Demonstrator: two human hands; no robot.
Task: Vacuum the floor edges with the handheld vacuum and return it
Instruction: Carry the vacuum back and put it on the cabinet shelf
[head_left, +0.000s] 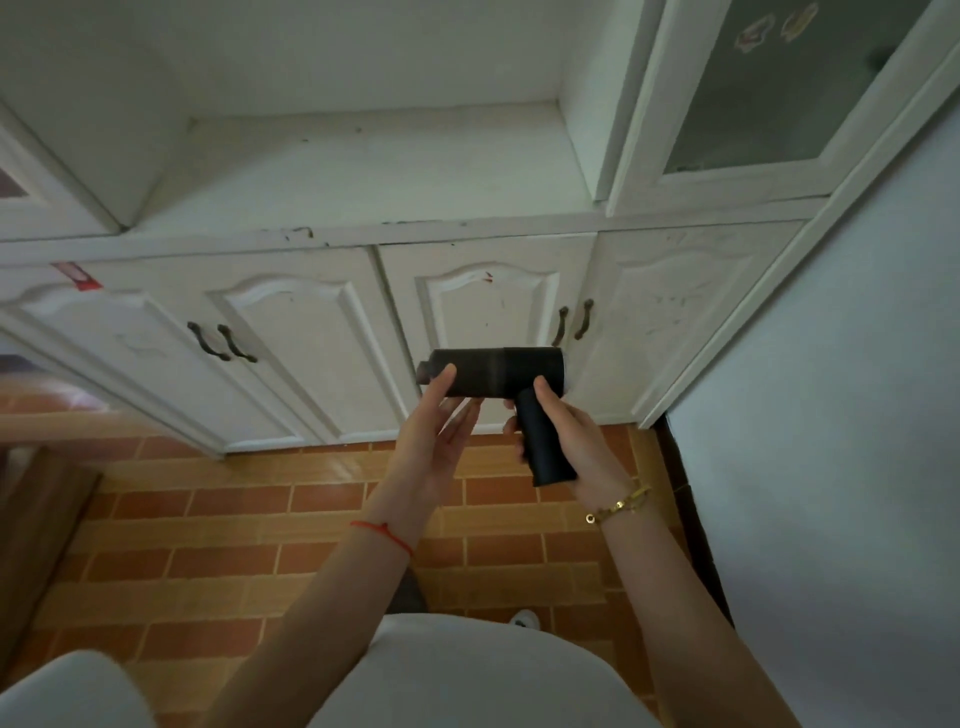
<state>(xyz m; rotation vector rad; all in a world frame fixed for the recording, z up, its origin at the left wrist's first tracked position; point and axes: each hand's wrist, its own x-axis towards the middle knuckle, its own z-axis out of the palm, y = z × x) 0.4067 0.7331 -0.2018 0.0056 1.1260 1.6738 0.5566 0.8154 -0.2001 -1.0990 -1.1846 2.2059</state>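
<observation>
The black handheld vacuum (498, 371) is held up in front of the white cabinet, its barrel level and its short nozzle pointing left. My right hand (571, 441) is wrapped around its handle, which slants down to the right. My left hand (434, 441) has its fingers spread, with the thumb resting on the front of the barrel near the nozzle. The orange brick-pattern floor (260, 519) lies below, and its edge meets the cabinet base (363, 436).
A white cabinet with an open shelf (363, 171) and lower doors with dark handles (221, 340) fills the view ahead. A glass-front door (779, 93) stands at upper right. A pale wall (831, 415) closes the right side. Brown furniture (31, 519) sits at left.
</observation>
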